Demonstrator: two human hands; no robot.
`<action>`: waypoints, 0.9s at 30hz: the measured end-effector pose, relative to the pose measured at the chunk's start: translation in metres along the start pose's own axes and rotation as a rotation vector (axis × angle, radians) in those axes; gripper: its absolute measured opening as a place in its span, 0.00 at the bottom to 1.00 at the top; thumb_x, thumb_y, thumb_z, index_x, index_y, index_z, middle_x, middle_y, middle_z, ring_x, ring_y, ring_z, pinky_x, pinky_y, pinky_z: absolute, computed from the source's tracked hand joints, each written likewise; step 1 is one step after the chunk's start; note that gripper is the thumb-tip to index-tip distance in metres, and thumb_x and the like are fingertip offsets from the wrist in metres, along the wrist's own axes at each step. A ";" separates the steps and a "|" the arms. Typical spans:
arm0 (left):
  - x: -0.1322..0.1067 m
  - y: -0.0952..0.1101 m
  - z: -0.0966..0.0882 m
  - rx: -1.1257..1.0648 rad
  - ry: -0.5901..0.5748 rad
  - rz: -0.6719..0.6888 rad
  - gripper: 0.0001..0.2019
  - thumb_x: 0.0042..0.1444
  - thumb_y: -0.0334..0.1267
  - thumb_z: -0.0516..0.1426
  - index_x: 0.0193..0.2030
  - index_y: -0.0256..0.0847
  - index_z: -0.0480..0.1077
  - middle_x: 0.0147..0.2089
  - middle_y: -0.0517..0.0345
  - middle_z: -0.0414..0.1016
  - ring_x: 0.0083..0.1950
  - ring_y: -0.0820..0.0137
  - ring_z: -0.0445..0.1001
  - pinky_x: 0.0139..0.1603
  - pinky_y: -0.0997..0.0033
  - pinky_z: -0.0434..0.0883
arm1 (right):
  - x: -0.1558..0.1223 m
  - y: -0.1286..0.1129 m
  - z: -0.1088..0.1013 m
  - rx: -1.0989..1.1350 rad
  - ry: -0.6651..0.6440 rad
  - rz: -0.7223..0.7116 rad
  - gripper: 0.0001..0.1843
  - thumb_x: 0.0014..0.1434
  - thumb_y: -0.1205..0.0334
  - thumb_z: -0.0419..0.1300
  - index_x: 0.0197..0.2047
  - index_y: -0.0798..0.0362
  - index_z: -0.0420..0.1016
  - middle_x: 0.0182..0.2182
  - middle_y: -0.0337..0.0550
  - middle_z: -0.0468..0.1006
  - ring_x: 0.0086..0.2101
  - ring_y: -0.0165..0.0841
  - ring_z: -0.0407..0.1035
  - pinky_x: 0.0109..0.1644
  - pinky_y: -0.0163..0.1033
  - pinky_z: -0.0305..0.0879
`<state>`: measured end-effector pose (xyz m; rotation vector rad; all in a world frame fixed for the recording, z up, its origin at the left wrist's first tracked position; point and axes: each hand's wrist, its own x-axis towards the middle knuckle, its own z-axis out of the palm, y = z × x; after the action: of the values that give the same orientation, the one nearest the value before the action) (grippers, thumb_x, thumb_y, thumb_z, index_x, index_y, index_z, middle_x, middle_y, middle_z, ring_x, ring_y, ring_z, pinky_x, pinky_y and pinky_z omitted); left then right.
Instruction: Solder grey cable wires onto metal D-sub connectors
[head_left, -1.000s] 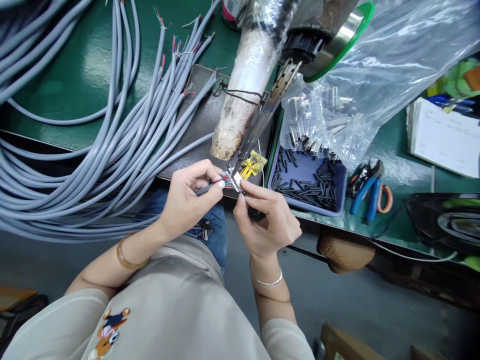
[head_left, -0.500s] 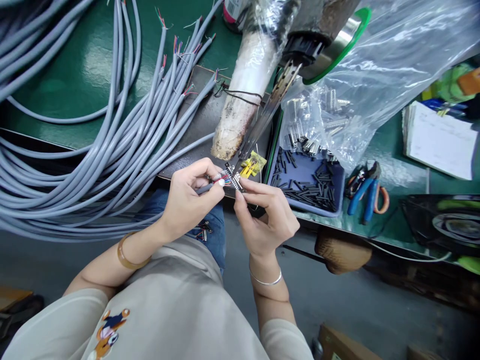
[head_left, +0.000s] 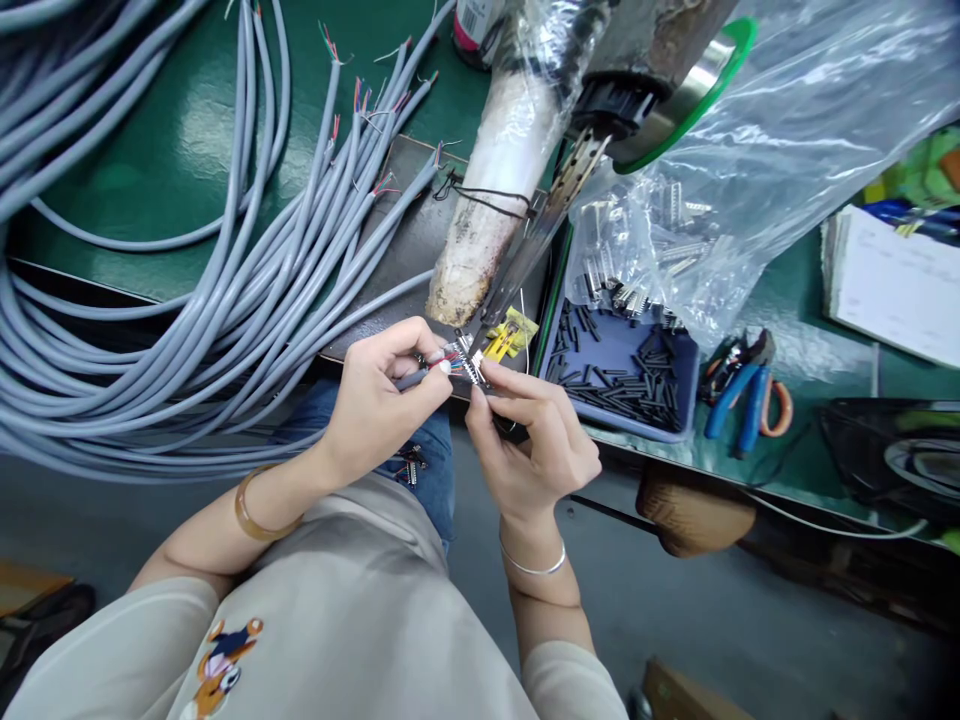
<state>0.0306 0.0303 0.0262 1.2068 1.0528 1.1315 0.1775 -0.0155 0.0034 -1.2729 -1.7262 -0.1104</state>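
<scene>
My left hand [head_left: 382,395] is closed on the end of a grey cable [head_left: 411,380], whose thin coloured wires [head_left: 453,362] fan out past the thumb. Those wires meet the pin row of a small metal connector [head_left: 469,360]. Thumb and fingers of my right hand [head_left: 532,430] pinch the connector's other side. Directly above it, the tip of a soldering iron [head_left: 517,265] comes down at or very close to the pins; contact is hard to make out. Beside the iron hangs a plastic-wrapped tube [head_left: 480,225]. A yellow piece [head_left: 508,338] lies just behind the connector.
A large bundle of grey cables [head_left: 247,300] covers the left of the green bench. On the right are a blue tray [head_left: 600,352] of short black sleeves, a clear bag [head_left: 645,235] of connectors, blue-handled cutters [head_left: 739,400] and a paper pad [head_left: 896,285]. A green-rimmed solder spool [head_left: 694,110] stands behind.
The bench items sit slightly farther right and lower in view, as the camera has shifted a little. Both hands keep their grips, with the connector still under the iron.
</scene>
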 end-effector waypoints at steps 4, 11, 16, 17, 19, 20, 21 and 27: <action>-0.001 -0.001 0.001 0.031 0.018 0.000 0.07 0.49 0.30 0.61 0.26 0.40 0.65 0.29 0.61 0.73 0.28 0.77 0.69 0.27 0.79 0.67 | 0.001 0.002 0.001 0.000 0.000 0.014 0.11 0.58 0.72 0.69 0.37 0.48 0.74 0.41 0.40 0.87 0.38 0.32 0.83 0.41 0.36 0.80; -0.002 0.003 0.001 0.068 0.060 0.036 0.07 0.50 0.30 0.61 0.26 0.40 0.66 0.28 0.61 0.71 0.29 0.76 0.70 0.26 0.80 0.66 | 0.007 -0.002 0.000 -0.009 0.013 0.006 0.11 0.57 0.73 0.70 0.39 0.49 0.77 0.41 0.40 0.87 0.39 0.31 0.82 0.45 0.35 0.80; -0.001 0.004 0.000 0.041 0.024 0.010 0.06 0.50 0.29 0.60 0.27 0.39 0.66 0.30 0.60 0.75 0.28 0.78 0.69 0.26 0.80 0.66 | 0.005 -0.004 0.000 -0.088 0.004 -0.060 0.09 0.58 0.71 0.71 0.39 0.50 0.76 0.43 0.41 0.87 0.39 0.31 0.83 0.44 0.34 0.80; -0.001 0.003 -0.001 0.028 0.010 -0.011 0.06 0.49 0.29 0.60 0.27 0.39 0.66 0.31 0.59 0.76 0.28 0.78 0.69 0.27 0.80 0.66 | 0.004 -0.003 0.000 -0.110 0.002 -0.088 0.09 0.58 0.71 0.70 0.38 0.51 0.76 0.42 0.42 0.87 0.38 0.31 0.83 0.44 0.33 0.80; -0.001 0.000 -0.002 0.005 -0.012 -0.054 0.06 0.49 0.30 0.60 0.27 0.38 0.66 0.32 0.59 0.76 0.28 0.78 0.70 0.27 0.80 0.66 | 0.001 -0.001 0.000 -0.142 -0.006 -0.142 0.09 0.59 0.72 0.70 0.37 0.52 0.74 0.42 0.43 0.87 0.38 0.31 0.83 0.43 0.31 0.79; -0.001 -0.001 -0.002 -0.004 -0.015 -0.072 0.06 0.49 0.30 0.61 0.27 0.38 0.66 0.32 0.58 0.76 0.28 0.78 0.69 0.26 0.80 0.65 | -0.001 0.000 0.000 -0.145 -0.017 -0.157 0.09 0.59 0.72 0.69 0.37 0.52 0.74 0.42 0.44 0.87 0.38 0.31 0.83 0.43 0.31 0.79; -0.001 -0.003 -0.002 -0.014 -0.015 -0.086 0.06 0.49 0.30 0.61 0.27 0.38 0.66 0.32 0.59 0.76 0.27 0.79 0.68 0.25 0.81 0.63 | -0.002 0.001 -0.001 -0.136 -0.027 -0.158 0.08 0.60 0.72 0.68 0.38 0.52 0.74 0.43 0.44 0.87 0.39 0.31 0.83 0.43 0.32 0.80; -0.004 -0.006 -0.006 -0.164 -0.095 -0.284 0.07 0.50 0.34 0.65 0.30 0.37 0.70 0.19 0.68 0.65 0.17 0.83 0.57 0.17 0.82 0.55 | -0.005 0.006 -0.016 0.098 0.179 0.015 0.07 0.68 0.64 0.61 0.47 0.48 0.79 0.25 0.33 0.79 0.18 0.28 0.71 0.22 0.35 0.69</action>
<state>0.0242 0.0274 0.0197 0.9384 1.0024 0.9121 0.1925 -0.0255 0.0059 -1.1675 -1.5501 -0.1256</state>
